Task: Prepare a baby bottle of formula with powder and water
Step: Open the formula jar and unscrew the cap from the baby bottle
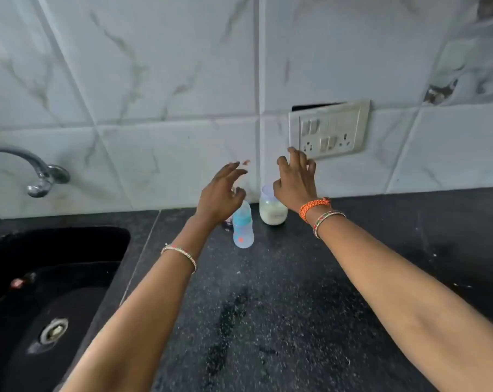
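Note:
A clear baby bottle (243, 227) with a blue band stands upright on the black counter near the wall. To its right stands a clear jar (273, 211) holding white powder. My left hand (222, 196) hovers just above and left of the bottle, fingers spread, holding nothing. Above the jar, my right hand (296, 181) is raised with fingers apart and hides the jar's top. A small dark object behind the bottle is mostly hidden by my left hand.
A black sink (41, 278) is set into the counter (282, 306) at the left, with a chrome tap (38, 174) on the tiled wall above it. A switch and socket panel (328, 130) sits on the wall behind my right hand.

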Action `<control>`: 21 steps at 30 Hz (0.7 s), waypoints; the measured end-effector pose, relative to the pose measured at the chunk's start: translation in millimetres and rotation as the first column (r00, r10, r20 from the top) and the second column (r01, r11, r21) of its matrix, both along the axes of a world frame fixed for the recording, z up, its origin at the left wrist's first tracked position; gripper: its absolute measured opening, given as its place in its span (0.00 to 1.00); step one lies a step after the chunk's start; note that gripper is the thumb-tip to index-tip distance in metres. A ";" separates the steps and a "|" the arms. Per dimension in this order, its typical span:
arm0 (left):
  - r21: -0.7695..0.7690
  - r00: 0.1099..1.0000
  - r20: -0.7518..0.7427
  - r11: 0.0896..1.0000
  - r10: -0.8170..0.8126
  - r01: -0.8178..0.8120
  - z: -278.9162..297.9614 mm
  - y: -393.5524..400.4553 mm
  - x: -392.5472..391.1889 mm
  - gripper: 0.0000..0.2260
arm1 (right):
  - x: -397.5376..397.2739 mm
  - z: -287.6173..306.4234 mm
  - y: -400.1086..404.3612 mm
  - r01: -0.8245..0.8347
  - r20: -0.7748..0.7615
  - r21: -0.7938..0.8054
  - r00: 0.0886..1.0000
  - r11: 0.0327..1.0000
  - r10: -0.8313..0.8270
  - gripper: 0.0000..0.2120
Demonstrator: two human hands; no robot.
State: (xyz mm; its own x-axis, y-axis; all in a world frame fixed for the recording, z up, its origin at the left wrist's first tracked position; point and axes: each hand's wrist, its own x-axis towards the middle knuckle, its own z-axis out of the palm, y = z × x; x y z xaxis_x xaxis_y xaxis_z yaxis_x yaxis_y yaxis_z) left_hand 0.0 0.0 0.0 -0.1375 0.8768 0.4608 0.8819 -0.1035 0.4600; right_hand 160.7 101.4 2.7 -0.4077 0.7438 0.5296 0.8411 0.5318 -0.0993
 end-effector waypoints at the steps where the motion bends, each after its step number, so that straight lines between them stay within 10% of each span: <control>1: -0.027 1.000 0.023 1.000 0.002 -0.002 -7.3 0.3 -1.6 0.21 | -0.1 -9.1 4.1 0.022 0.027 -0.080 0.999 0.997 -0.020 0.19; 10: -0.236 0.988 0.149 0.968 -0.048 0.083 -72.2 23.2 -17.9 0.25 | -42.2 -53.3 67.4 0.016 0.111 -0.565 0.992 0.825 0.057 0.31; 21: -0.135 0.975 0.221 0.989 -0.021 0.052 -69.9 24.5 -17.4 0.18 | -46.4 -36.7 60.0 0.017 0.108 -0.543 0.993 0.840 0.050 0.22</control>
